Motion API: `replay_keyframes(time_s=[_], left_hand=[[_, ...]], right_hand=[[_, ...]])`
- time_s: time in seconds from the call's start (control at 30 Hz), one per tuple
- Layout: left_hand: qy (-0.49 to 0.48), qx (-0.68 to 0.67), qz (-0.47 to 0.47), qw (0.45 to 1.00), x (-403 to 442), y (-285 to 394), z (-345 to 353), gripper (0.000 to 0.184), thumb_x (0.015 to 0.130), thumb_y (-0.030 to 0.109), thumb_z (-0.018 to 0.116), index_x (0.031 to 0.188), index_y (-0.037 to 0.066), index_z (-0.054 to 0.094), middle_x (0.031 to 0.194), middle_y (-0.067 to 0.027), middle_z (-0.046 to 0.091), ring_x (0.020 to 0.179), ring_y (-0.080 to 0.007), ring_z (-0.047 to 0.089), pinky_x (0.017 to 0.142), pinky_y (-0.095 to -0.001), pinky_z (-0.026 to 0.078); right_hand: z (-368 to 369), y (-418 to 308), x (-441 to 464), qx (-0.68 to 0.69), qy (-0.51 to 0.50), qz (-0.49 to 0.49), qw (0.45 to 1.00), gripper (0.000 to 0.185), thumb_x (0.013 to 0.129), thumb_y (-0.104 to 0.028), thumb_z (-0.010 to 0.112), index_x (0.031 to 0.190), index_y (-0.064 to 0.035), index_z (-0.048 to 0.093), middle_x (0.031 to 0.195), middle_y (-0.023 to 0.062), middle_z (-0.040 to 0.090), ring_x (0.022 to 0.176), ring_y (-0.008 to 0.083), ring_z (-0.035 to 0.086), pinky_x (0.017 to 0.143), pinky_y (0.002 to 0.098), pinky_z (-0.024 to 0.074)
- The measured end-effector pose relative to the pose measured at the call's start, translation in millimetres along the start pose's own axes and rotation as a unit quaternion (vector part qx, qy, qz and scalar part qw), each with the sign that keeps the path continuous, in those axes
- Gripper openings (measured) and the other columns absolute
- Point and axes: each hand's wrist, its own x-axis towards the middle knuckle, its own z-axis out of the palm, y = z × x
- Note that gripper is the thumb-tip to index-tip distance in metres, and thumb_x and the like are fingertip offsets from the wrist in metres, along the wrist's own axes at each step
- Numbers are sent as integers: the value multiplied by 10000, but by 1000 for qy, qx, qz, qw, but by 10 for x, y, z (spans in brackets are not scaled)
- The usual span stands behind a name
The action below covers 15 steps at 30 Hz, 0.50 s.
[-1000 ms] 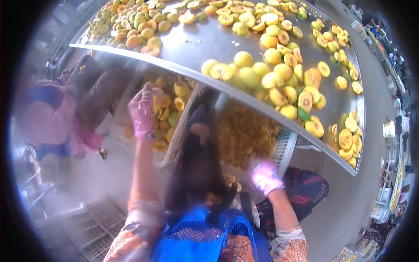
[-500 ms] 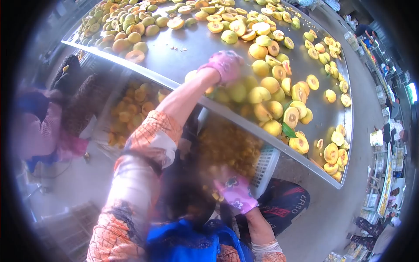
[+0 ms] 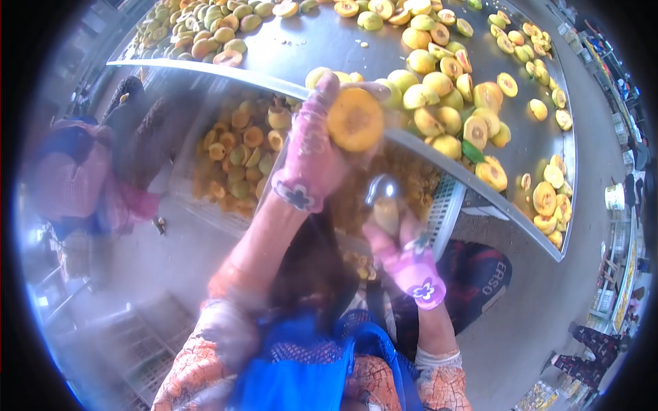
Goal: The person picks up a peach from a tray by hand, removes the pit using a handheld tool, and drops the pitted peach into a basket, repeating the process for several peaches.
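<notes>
Left fingers [image 3: 319, 103]: curled, fruit half [image 3: 355, 120] gripped
Right fingers [image 3: 380, 238]: closed round metal tool [image 3: 382, 188]
Handling: lightish, probably slick; best cupped skin-side

pink floral gloves, orange crackle-print sleeves, blue apron

My left hand [image 3: 312, 154], in a pink flower-print glove, is raised with fingers bent in a grip. My right hand [image 3: 406, 257], gloved likewise, is lower, fingers curled. Both bare forearms [image 3: 257, 246] extend forward.

Slim gap btwn peach half [image 3: 355, 120] & metal tool [image 3: 382, 198]; tray rim [image 3: 449, 166] fwd, crate wall [image 3: 445, 214] to R.
</notes>
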Motion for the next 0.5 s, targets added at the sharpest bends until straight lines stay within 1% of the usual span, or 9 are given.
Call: replay_keyframes(time_s=[0.03, 0.1, 0.17, 0.23, 0.27, 0.3, 0.37, 0.43, 0.5], left_hand=[[28, -3, 9, 1000, -84, -72, 44, 525, 938, 445, 448, 1155, -21, 554, 958, -152, 628, 852, -214, 610, 696, -303, 495], [-12, 13, 23, 1000, -220, -215, 31, 501, 937, 430, 453, 1133, -17, 568, 972, -131, 628, 887, -213, 604, 727, -322, 496], [46, 89, 69, 993, -377, -302, 104, 473, 944, 403, 441, 1127, -12, 573, 994, -122, 629, 903, -239, 603, 763, -332, 490], [26, 150, 96, 984, -439, -370, 70, 482, 949, 410, 421, 1123, -12, 576, 993, -116, 629, 897, -225, 600, 779, -323, 482], [4, 207, 127, 970, -457, -405, 47, 493, 954, 416, 401, 1118, -12, 580, 992, -110, 628, 890, -211, 598, 794, -314, 474], [-19, 262, 157, 952, -474, -427, 43, 504, 959, 423, 381, 1114, -12, 584, 992, -104, 627, 884, -197, 595, 810, -304, 466], [-17, 309, 179, 934, -497, -449, 88, 535, 960, 443, 359, 1086, -20, 596, 953, -94, 629, 867, -179, 589, 800, -289, 463], [-5, 308, 201, 930, -505, -484, 95, 554, 955, 477, 398, 1058, -25, 609, 957, -110, 629, 823, -167, 586, 758, -300, 476], [17, 273, 174, 946, -534, -539, 141, 558, 955, 461, 374, 1043, -32, 620, 927, -118, 639, 826, -175, 596, 768, -296, 477]], right_hand=[[-24, -16, 6, 2, -5, 4, 1000, 433, 811, -239, 671, 1225, -232, 546, 1175, 230, 537, 826, 367, 625, 645, 429, 521], [-80, -58, 46, 0, 22, 20, 1000, 402, 822, -222, 659, 1208, -247, 551, 1178, 233, 536, 836, 347, 623, 646, 404, 521], [-128, -144, 62, 14, 23, 49, 998, 392, 818, -210, 660, 1193, -267, 562, 1187, 220, 535, 839, 351, 621, 660, 396, 524], [-213, -196, 129, 207, -68, 222, 950, 354, 823, -210, 658, 1168, -232, 579, 1223, 189, 528, 812, 356, 622, 676, 387, 523], [-180, -111, 107, 21, 34, 34, 999, 343, 827, -233, 665, 1146, -135, 587, 1126, 180, 591, 798, 360, 628, 693, 395, 517], [-204, -121, 120, 22, 36, 37, 998, 343, 827, -233, 665, 1146, -135, 587, 1126, 180, 591, 798, 360, 628, 693, 395, 517], [-311, -173, 213, 272, 7, 195, 942, 384, 830, -251, 668, 1152, -65, 569, 964, 200, 634, 808, 353, 634, 701, 405, 516], [-315, -132, 215, 281, 5, 186, 942, 405, 829, -257, 669, 1153, -41, 556, 908, 203, 636, 805, 353, 637, 696, 408, 515], [-291, -102, 171, 291, 2, 177, 940, 427, 828, -263, 670, 1155, -18, 544, 851, 206, 638, 802, 352, 640, 691, 411, 513]])
